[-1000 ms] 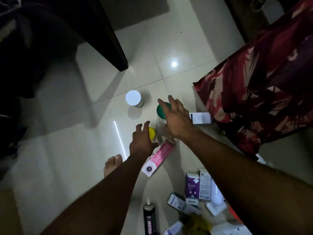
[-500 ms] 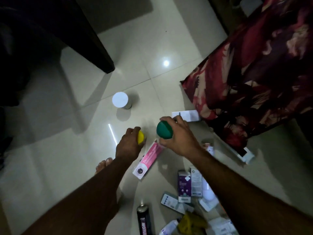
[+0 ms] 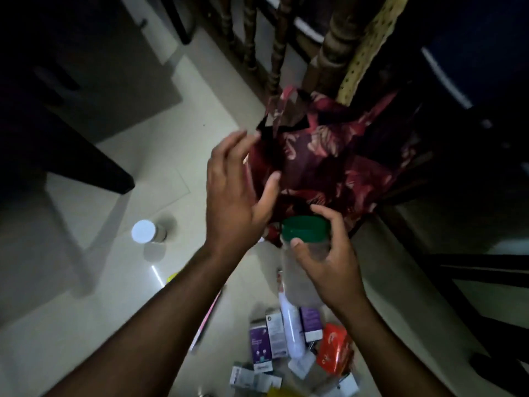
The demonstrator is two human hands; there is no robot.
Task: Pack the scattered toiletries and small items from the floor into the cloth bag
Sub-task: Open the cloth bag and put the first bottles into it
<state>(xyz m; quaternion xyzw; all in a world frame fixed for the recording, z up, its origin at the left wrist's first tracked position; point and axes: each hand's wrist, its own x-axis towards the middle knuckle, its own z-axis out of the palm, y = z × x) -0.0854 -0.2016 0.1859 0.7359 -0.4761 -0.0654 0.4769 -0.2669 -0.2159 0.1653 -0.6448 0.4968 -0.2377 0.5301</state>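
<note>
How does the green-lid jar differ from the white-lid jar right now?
The green-lid jar is held off the floor in the right hand, close to the cloth bag; the white-lid jar stands upright on the floor, untouched and well to the left. One lid is green, the other white. Both are round-lidded jars not yet in the bag.

Two hands [image 3: 237, 193], one cloth bag [image 3: 323, 156], two jars [image 3: 305, 247] (one green-lidded), several small boxes [image 3: 259, 345].
</note>
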